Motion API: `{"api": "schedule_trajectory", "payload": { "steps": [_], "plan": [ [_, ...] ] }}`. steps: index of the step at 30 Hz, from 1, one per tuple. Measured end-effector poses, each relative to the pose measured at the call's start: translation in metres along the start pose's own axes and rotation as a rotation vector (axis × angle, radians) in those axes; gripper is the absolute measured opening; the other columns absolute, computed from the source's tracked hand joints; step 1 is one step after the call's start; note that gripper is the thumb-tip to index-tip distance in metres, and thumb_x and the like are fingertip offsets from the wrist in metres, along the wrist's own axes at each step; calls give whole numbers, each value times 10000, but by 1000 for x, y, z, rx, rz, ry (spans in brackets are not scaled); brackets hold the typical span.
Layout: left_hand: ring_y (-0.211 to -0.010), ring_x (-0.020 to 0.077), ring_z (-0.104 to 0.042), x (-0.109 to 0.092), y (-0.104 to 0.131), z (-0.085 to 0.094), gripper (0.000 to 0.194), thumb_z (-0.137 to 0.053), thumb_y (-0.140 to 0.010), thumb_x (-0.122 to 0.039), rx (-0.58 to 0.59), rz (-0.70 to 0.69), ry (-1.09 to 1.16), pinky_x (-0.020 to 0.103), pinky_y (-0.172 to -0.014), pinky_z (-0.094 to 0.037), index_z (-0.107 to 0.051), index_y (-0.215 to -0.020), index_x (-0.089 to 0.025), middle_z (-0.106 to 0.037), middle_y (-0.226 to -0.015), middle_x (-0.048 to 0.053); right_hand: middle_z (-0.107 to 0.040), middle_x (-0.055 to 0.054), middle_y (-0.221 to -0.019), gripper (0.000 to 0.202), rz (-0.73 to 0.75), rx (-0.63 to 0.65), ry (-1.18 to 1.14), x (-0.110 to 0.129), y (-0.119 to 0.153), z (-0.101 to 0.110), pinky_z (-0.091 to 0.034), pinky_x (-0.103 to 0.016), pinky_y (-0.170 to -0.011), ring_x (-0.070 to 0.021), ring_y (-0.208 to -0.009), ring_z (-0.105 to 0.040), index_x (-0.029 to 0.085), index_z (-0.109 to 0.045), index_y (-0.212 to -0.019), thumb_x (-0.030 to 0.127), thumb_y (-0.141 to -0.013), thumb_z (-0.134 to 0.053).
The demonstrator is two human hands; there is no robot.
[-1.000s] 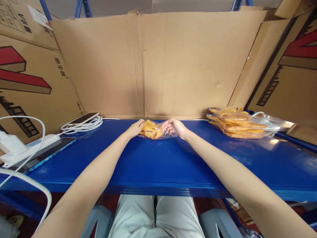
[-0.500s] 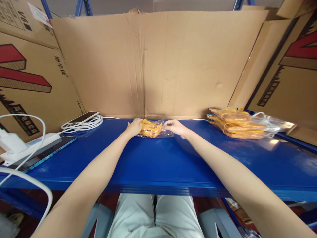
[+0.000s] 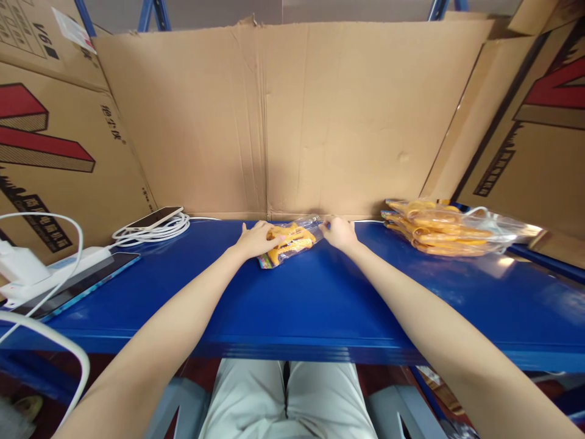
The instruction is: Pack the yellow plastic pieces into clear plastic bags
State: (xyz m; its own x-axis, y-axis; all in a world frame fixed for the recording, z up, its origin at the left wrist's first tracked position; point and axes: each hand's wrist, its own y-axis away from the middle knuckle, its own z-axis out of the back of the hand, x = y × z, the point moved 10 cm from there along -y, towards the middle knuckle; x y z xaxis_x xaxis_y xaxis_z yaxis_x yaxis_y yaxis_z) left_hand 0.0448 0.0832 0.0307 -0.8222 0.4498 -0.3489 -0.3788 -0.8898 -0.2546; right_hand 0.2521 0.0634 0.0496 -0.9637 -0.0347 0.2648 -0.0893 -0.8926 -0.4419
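Note:
In the middle of the blue shelf lies a clear plastic bag (image 3: 292,239) holding orange-yellow items whose exact kind I cannot make out. A multicoloured printed patch shows at its lower left corner. My left hand (image 3: 256,239) holds the left part of the bag, fingers over its upper side and thumb raised. At the other end, my right hand (image 3: 340,233) is closed on the bag's clear plastic end, which is pulled up to the right. Its fingertips are partly hidden behind the hand.
Several similar bags (image 3: 439,228) are stacked at the right on the blue shelf (image 3: 292,305). To the left are a phone (image 3: 158,216) on a coiled white cable, another phone (image 3: 86,283) and a white power strip (image 3: 59,274). Cardboard (image 3: 365,122) walls the back and sides.
The bag has turned, its right end rising and its printed corner now showing at lower left. My right hand has shifted right with the plastic end; my left hand has moved slightly right.

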Motion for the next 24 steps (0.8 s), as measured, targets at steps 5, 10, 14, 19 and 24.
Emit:
{"api": "schedule_trajectory", "payload": {
  "steps": [5,10,14,19,24],
  "plan": [
    [-1295,351,-359,3,1,-2,630,-422,-768,-675,11,6,-53,641,-1041,66,-546,-1197,-229,-505,-1322,138,-626,-129,-1087,174,-74,4,44,-8,0,5,-368,-432,-883,-273,-1103,-523,165,-640,-859,232,-853,-480],
    [-1327,334,-326,12,-1,-3,616,-256,-858,-633,-4,48,-16,642,-1041,71,-511,-1255,-236,-429,-1405,129,-648,-175,-1057,281,-221,8,82,-29,-2,13,-379,-443,-887,-294,-1053,-577,129,-658,-932,226,-857,-404],
    [-1384,307,-214,17,-4,-8,528,-183,-917,-515,19,50,-24,676,-1030,14,-492,-1265,-265,-341,-1474,75,-688,-186,-879,391,-326,162,-39,-49,-5,0,-443,-346,-771,-262,-861,-651,99,-672,-832,300,-894,-342],
    [-1218,284,-460,12,-5,-1,445,-298,-896,-502,-32,-7,-56,673,-1032,-36,-582,-1094,-223,-563,-1257,86,-608,-74,-499,543,-366,302,-400,-52,-6,-15,-428,-257,-514,-126,-383,-511,115,-622,-690,447,-935,-269],
    [-931,255,-616,5,-3,25,396,-445,-820,-505,-164,-9,-38,493,-997,-328,-638,-814,-159,-678,-929,101,-639,-82,-563,532,-485,495,-674,-45,9,-45,-339,-211,-377,-106,-376,-518,117,-589,-704,582,-872,-395]
  ]
}}
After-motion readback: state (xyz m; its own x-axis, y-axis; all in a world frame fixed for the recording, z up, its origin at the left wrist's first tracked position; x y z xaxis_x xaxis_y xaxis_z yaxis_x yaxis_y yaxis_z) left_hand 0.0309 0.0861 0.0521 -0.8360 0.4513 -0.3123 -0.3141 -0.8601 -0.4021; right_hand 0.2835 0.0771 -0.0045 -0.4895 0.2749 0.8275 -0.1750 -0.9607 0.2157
